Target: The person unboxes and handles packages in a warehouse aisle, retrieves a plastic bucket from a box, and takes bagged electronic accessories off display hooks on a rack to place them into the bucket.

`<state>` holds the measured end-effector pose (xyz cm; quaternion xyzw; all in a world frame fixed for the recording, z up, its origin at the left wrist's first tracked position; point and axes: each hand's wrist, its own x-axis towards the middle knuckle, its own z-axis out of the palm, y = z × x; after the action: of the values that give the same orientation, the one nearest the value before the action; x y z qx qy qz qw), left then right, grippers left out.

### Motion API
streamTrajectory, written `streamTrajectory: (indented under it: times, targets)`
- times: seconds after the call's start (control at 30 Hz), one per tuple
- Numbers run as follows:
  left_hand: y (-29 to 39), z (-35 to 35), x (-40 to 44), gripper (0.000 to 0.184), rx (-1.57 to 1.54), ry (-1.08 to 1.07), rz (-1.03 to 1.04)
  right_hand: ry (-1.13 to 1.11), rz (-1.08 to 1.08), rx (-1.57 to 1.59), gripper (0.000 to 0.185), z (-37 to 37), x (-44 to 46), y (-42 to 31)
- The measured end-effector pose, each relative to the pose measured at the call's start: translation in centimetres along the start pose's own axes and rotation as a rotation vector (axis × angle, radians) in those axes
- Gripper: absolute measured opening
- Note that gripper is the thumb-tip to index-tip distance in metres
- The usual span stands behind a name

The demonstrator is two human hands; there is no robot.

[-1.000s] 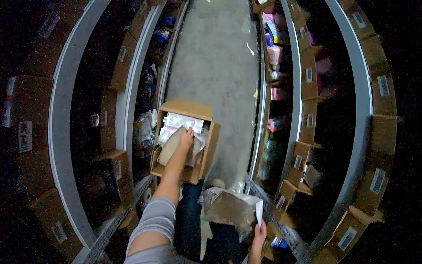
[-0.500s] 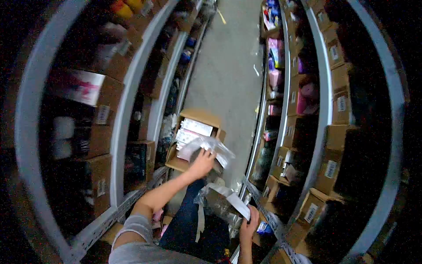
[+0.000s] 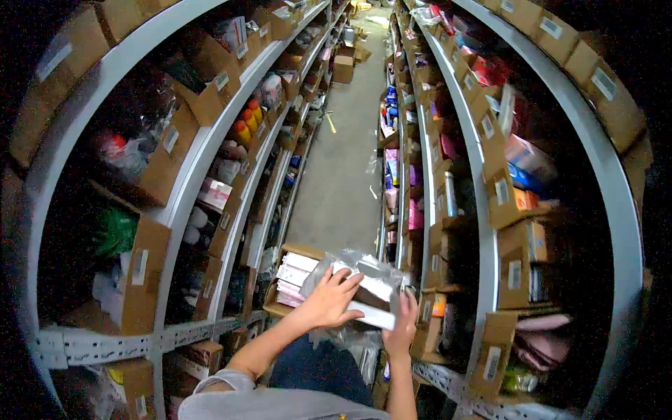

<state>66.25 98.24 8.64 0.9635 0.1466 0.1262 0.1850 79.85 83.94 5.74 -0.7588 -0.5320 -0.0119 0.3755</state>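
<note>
In the head view, my left hand (image 3: 332, 299) lies with fingers spread on a clear plastic bag (image 3: 316, 278), its thumb at a slim white box (image 3: 372, 314). My right hand (image 3: 400, 323) is closed around the right end of that box. Another white box (image 3: 374, 285) shows just beyond, under or inside the plastic; which one I cannot tell. Below my hands stands an open cardboard carton (image 3: 274, 306) holding several white and pinkish boxes (image 3: 295, 269). Plastic and my hands hide its right part.
Metal shelving (image 3: 234, 105) lines the left side, with more shelving (image 3: 470, 133) on the right, both stacked with labelled cardboard bins. Between them runs a grey aisle floor (image 3: 325, 182). Farther down it stands a cardboard box (image 3: 343, 68), and a yellow strip (image 3: 330, 122) lies on the floor.
My right hand has come up and forward with the white box, close to my left hand. My left hand stays on the plastic over the carton, fingers now spread wider. The view has tilted up.
</note>
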Motion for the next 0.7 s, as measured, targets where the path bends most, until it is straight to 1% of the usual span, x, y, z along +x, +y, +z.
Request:
streamTrajectory:
  times: [0.03, 0.07, 0.1, 0.13, 0.17, 0.2, 0.27, 0.3, 0.33, 0.43, 0.47, 0.53, 0.6, 0.63, 0.7]
  targets:
    - [0.7, 0.2, -0.3, 0.066, 0.007, 0.021, 0.012, -0.045, 0.006, -0.024, 0.08, -0.4, -0.1, -0.4]
    - [1.7, -0.2, -0.1, 0.066, 0.066, 0.014, -0.019, -0.085, 0.012, -0.048, 0.081, -0.5, 0.0, -0.6]
    - [2.4, -0.2, 0.1, 0.066, 0.14, -0.016, -0.024, -0.107, 0.072, -0.032, 0.083, -0.7, 0.3, -0.7]
    - [3.1, 0.0, 0.1, 0.066, 0.208, -0.054, -0.029, -0.058, 0.084, -0.039, 0.083, -0.7, 0.6, -0.9]
    - [3.3, 1.0, -0.1, 0.062, 0.252, -0.073, 0.009, -0.038, 0.046, -0.087, 0.082, -1.1, 1.1, -1.2]
    - [3.6, 2.0, -0.2, 0.047, 0.348, -0.101, 0.04, -0.024, 0.009, -0.136, 0.08, -1.5, 1.1, -1.3]
    - [4.0, 3.6, -0.5, 0.035, 0.481, -0.04, 0.123, -0.048, 0.004, -0.162, 0.078, -1.7, 1.5, -1.0]
    - [4.0, 4.1, -0.6, 0.034, 0.446, -0.03, 0.113, -0.072, 0.038, -0.154, 0.076, -1.3, 1.3, -0.6]
    - [4.1, 4.4, -0.5, 0.032, 0.409, -0.019, 0.104, -0.003, 0.022, -0.123, 0.075, -1.0, 1.0, -0.2]
    - [4.7, 4.7, -0.5, 0.03, 0.392, 0.077, 0.116, 0.025, 0.067, -0.146, 0.073, -1.1, 0.2, 0.3]
    - [4.7, 5.0, -0.3, 0.029, 0.392, 0.116, 0.128, 0.071, 0.043, -0.127, 0.071, -1.5, 0.4, 0.2]
    - [5.6, 3.8, -0.1, 0.029, 0.386, 0.111, 0.156, 0.129, 0.026, -0.116, 0.069, -2.0, 0.3, 0.6]
    - [5.8, 3.4, -0.4, 0.029, 0.379, 0.09, 0.176, 0.017, -0.024, -0.096, 0.061, -1.3, -0.3, 1.7]
    - [5.7, 3.5, -0.4, 0.028, 0.388, 0.089, 0.157, 0.03, 0.019, -0.078, 0.052, -1.0, -0.3, 1.7]
    - [5.3, 3.2, -0.1, 0.029, 0.382, 0.08, 0.132, 0.043, 0.025, -0.043, 0.049, -0.6, 0.2, 1.8]
